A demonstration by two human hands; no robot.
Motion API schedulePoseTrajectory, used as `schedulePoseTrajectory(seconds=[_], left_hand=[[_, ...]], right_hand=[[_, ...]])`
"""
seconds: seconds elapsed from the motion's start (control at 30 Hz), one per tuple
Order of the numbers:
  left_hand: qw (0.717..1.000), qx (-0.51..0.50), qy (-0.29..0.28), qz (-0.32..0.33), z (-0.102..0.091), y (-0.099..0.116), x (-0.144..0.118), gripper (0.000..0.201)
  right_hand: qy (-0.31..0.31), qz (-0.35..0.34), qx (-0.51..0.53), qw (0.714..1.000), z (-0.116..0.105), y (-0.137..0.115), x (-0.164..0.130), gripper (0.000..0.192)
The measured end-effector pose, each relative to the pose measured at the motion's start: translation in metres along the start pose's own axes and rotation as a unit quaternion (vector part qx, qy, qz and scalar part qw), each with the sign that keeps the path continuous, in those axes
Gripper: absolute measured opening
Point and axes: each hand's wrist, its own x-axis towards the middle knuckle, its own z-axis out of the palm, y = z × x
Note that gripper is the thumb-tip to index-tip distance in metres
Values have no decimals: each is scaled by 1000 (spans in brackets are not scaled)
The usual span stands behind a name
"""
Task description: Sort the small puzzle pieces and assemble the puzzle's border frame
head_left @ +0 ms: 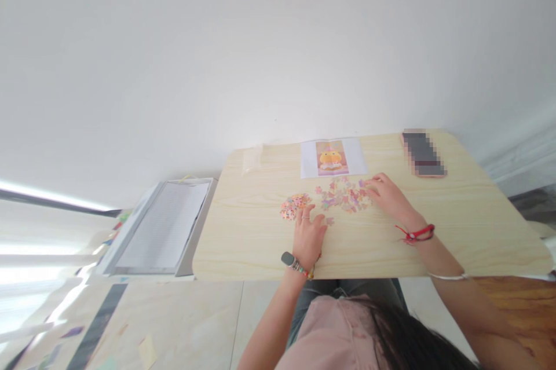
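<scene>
Head view: a plain white wall fills the twelve o'clock side, and a pale tiled floor runs below, with a seam between the tiles. Against the wall stands a light wood-grain table with rounded corners. Clock directions here run from its centre, twelve towards the wall. At six sits the person, in a pink shirt. Beyond the table's edge at nine is a white bin bearing a lined sheet; bright light enters farther out that way.

On the tabletop, a printed sheet lies near twelve, showing a yellow-orange figure. Just below it, close to the centre, is a loose spread of jigsaw pieces. A phone, its screen pixelated, lies at two. The right hand is at the spread's three o'clock edge, fingertips by a lilac piece; whether they pinch it I cannot tell. The left hand has its fingers parted, tips at a dense heap of pieces at nine. A clear plastic bag lies at ten. One stray piece rests beside the left thumb.
</scene>
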Motion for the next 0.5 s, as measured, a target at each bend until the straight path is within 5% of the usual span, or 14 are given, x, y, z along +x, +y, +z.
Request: schedulePoseTrajectory(seconds=[0.5], left_hand=[[1000,5,9,5,-1,-1,2,19]], right_hand=[[-12,-5,22,1000,8,14,13,17]])
